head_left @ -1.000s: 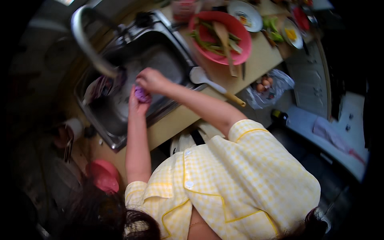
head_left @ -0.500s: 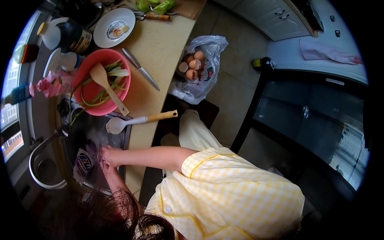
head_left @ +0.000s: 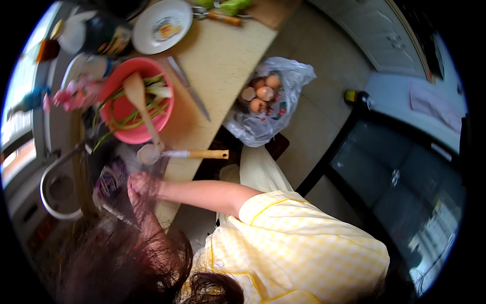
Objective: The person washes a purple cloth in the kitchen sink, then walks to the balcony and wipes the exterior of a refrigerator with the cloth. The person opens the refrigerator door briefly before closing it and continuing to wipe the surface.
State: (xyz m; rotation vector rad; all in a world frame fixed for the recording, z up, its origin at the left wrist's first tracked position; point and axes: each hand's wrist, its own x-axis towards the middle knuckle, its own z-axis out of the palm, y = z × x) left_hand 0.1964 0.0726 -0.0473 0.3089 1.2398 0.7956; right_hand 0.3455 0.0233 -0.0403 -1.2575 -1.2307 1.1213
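Over the near edge of the sink [head_left: 129,215], my two hands are close together. My right hand [head_left: 144,184] is curled closed; whatever may be inside its fingers is hidden. My left hand [head_left: 134,199] is against it, its fingers blurred and partly covered by strands of hair. Beside them in the sink lies a purple-and-white packet [head_left: 112,178]. A spatula with a pale head and yellow handle [head_left: 207,154] rests across the counter edge, its head over the sink. Past it, a pink bowl [head_left: 120,120] holds green onion stalks [head_left: 158,91] and a wooden spatula [head_left: 135,93].
A knife [head_left: 188,88] lies on the counter [head_left: 223,55] beside the bowl. Beyond are a white plate [head_left: 147,38] and a large dark bottle [head_left: 104,35]. The curved faucet [head_left: 44,190] arches left of the sink. A plastic bag [head_left: 253,126] with eggshells hangs by the counter edge.
The view has turned slightly, shifting the counter and bag toward the right. My hands are still together beside the packet, with my right hand more tightly curled.
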